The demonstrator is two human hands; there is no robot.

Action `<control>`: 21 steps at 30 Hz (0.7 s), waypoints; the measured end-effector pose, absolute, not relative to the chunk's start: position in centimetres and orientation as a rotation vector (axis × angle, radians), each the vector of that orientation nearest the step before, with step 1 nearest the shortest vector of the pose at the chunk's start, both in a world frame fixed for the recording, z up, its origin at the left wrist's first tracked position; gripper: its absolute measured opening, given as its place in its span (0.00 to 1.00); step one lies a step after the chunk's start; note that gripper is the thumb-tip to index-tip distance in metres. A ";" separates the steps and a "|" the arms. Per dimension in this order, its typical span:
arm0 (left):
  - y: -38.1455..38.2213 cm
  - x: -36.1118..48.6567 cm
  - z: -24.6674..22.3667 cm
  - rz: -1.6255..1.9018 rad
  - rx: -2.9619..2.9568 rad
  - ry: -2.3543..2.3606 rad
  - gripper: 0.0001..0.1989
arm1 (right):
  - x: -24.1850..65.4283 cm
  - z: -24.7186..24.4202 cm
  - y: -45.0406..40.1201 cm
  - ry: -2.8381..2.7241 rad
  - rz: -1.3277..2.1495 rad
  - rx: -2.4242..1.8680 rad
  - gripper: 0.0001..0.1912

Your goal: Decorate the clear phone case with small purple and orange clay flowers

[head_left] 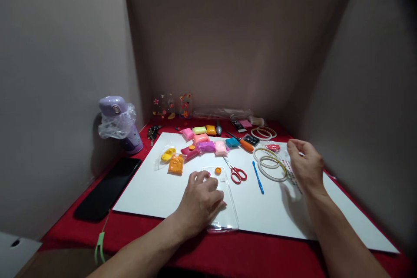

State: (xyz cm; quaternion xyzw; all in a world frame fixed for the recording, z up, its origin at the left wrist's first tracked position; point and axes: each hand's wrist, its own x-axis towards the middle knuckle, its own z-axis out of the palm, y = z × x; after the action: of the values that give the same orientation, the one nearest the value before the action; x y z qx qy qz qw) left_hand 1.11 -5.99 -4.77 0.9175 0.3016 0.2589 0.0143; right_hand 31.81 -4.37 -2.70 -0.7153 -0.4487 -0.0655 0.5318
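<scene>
My left hand rests over a clear phone case, its fingers bent and apart. A small bit of pink shows by its fingertips, partly hidden. On the case lie an orange flower-shaped clay piece and a small whitish square. My right hand is raised at the right with thumb and fingers pinched together; whatever is between them is too small to make out. Below and beside it is a sheet of red and pink stick-on dots, partly covered. White bangles lie left of that hand.
Red-handled scissors and a blue modelling tool lie on the white board. Behind are several clay packets and an orange-handled tool. A purple bottle and black phone stand and lie left.
</scene>
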 end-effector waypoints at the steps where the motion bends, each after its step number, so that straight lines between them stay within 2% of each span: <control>1: -6.0 1.1 -4.8 0.806 2.859 0.941 0.06 | 31.2 -2.5 -4.6 -1.006 -0.098 -1.633 0.17; 4: -6.0 1.1 -4.7 0.811 2.865 0.938 0.06 | 28.5 -1.9 -5.4 -1.052 -0.023 -1.525 0.15; 8: -6.1 1.1 -4.7 0.822 2.871 0.926 0.06 | 24.7 -1.3 -7.1 -1.344 0.013 -1.326 0.07; 12: -6.1 1.0 -4.7 0.807 2.874 0.939 0.06 | 22.6 -1.1 -8.3 -1.614 0.018 -1.204 0.04; 16: -6.1 1.0 -4.8 0.822 2.868 0.929 0.05 | 22.4 -1.1 -8.6 -1.560 -0.061 -1.268 0.01; 21: -6.1 0.9 -4.6 0.789 2.882 0.924 0.05 | 23.6 -0.9 -8.4 -1.402 -0.062 -1.406 0.04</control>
State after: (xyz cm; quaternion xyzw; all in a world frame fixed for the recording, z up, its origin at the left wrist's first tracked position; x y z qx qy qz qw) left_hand 0.94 -6.07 -4.58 0.9214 0.2955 0.2524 0.0069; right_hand 23.60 -8.37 -0.87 -0.5930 -0.5914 -0.0263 0.5459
